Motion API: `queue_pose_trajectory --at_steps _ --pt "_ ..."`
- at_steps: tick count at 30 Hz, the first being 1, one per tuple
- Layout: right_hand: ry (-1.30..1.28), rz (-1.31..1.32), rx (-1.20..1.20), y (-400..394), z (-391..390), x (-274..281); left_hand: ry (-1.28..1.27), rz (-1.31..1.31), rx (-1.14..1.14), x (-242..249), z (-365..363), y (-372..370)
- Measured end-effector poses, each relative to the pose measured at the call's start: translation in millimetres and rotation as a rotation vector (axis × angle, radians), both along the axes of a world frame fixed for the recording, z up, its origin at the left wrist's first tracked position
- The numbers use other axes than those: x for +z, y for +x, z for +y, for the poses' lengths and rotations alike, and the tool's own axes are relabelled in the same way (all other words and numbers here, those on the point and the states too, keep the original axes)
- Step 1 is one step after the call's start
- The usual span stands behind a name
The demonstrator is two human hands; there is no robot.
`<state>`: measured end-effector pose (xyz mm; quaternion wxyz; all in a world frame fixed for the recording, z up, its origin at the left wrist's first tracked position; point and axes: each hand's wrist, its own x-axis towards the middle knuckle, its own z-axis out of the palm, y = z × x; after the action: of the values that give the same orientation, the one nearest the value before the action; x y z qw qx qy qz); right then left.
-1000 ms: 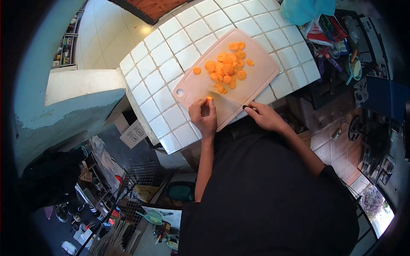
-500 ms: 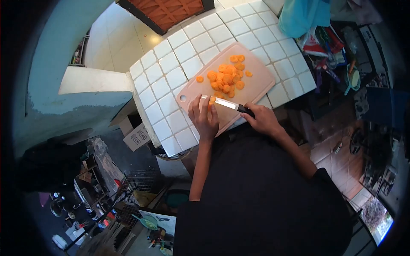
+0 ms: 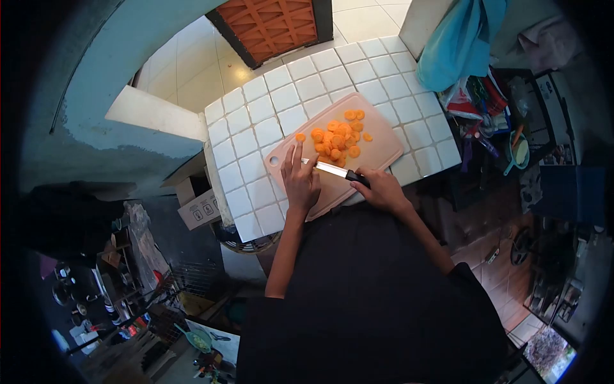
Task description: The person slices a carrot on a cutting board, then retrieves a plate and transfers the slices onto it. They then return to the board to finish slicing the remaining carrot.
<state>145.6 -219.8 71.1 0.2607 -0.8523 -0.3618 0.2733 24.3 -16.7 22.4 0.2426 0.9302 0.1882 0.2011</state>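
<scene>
right hand (image 3: 381,190): gripping 1 knife (image 3: 334,169) | left hand (image 3: 302,184): palm down at the knife's tip; cannot tell if gripping

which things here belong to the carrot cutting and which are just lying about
In use: knife in the right hand, left hand by the blade, carrot slices, pink cutting board, tiled counter
Seemingly unused: cardboard box, turquoise cloth

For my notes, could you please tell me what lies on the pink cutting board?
Sliced carrot rounds, most heaped together, lie on the cutting board. Anything beneath the left hand and the knife is covered.
</scene>
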Motion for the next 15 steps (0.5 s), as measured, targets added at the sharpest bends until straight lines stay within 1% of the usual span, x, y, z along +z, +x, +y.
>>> queue_pose_trajectory --at_steps 4,6,7,8,9,10,11,13,14,15 --pt "-0.017 0.002 0.005 4 0 3 0.035 0.030 0.057 0 2 4" --pt "-0.050 0.005 0.025 5 -3 -2 -0.027 -0.078 0.089 7 2 3" --pt "-0.007 0.067 0.006 5 -5 -9 -0.042 -0.078 0.119 5 2 0" --pt "0.036 0.127 -0.015 6 -7 -15 -0.064 -0.136 0.159 2 3 -3" --pt "0.022 0.123 0.012 5 -7 -20 -0.082 -0.195 0.198 1 4 -6" --pt "0.047 0.274 -0.030 5 -8 -24 -0.044 -0.266 0.250 0 5 -9" --pt "0.071 0.424 -0.073 5 -8 -25 -0.051 -0.272 0.278 -1 6 -16" --pt "0.051 0.426 -0.043 3 -7 -27 -0.189 -0.229 0.321 -2 5 -29" --pt "0.048 0.434 -0.038 2 -5 -26 -0.142 -0.268 0.349 -2 2 -32" --pt "0.037 0.432 -0.021 0 -4 -24 -0.146 -0.270 0.368 -3 -2 -36"
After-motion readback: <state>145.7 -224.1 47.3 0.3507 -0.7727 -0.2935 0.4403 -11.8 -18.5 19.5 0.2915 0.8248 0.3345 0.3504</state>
